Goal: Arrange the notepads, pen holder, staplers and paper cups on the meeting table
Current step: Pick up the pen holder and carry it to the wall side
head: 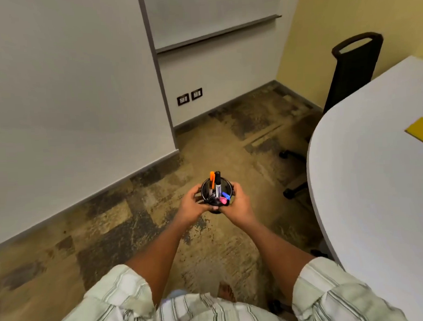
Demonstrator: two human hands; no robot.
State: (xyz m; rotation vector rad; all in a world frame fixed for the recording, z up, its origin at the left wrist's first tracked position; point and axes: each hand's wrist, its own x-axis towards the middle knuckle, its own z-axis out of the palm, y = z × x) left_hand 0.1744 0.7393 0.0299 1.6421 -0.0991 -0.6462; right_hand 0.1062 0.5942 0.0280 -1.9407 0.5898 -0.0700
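Note:
A black mesh pen holder [208, 186] with several markers in it, orange, black, blue and pink, is held above the carpet in front of me. My left hand [191, 205] grips its left side and my right hand [239, 204] grips its right side. The white meeting table [376, 189] curves along the right of the view, apart from the holder. A yellow notepad [422, 131] lies on the table at the right edge, partly cut off.
A black office chair [352, 69] stands at the table's far side, its wheeled base [293, 171] under the table edge. White walls, a whiteboard [211, 14] and two wall sockets [189, 96] are ahead. Patterned carpet [135, 224] lies below.

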